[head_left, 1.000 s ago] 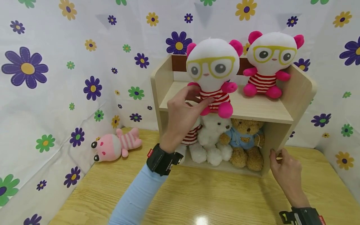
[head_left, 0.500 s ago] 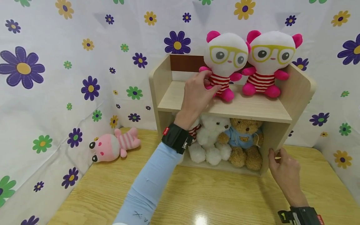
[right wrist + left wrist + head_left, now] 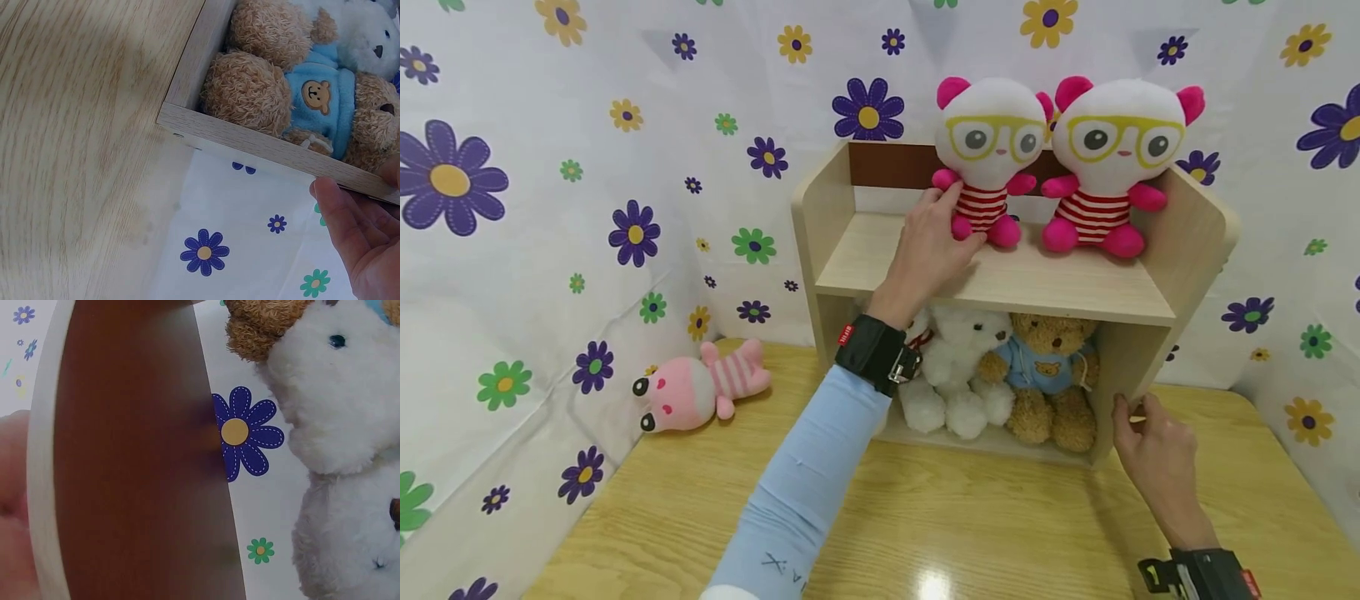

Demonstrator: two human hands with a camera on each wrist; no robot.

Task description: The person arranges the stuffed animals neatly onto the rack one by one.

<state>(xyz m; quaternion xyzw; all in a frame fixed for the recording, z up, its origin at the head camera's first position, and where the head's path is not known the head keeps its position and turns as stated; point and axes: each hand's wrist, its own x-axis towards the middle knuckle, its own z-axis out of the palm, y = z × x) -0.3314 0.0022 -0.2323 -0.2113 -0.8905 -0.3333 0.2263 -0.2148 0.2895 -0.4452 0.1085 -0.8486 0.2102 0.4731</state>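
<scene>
My left hand (image 3: 928, 248) is at the left side of a white panda plush (image 3: 991, 146) with pink ears, yellow glasses and a red-striped body. Its fingers lie along the plush's arm and its thumb is at the foot. The plush sits on the top board of a small wooden shelf (image 3: 1075, 287), left of a matching panda plush (image 3: 1116, 158). My right hand (image 3: 1157, 467) grips the front edge of the shelf's right side panel, with fingers (image 3: 340, 219) on the outer face in the right wrist view. The left hand is mostly hidden behind a board in the left wrist view.
White bear plushes (image 3: 962, 375) and a brown teddy bear (image 3: 1048, 383) in a blue hoodie sit in the lower compartment. A pink striped plush (image 3: 700, 387) lies on the wooden table (image 3: 985, 525) at left. A flowered cloth (image 3: 550, 275) hangs behind.
My left hand has carried the left panda plush rightward and back, from in front of the shelf down onto the top board beside the other panda. The right hand stays on the side panel.
</scene>
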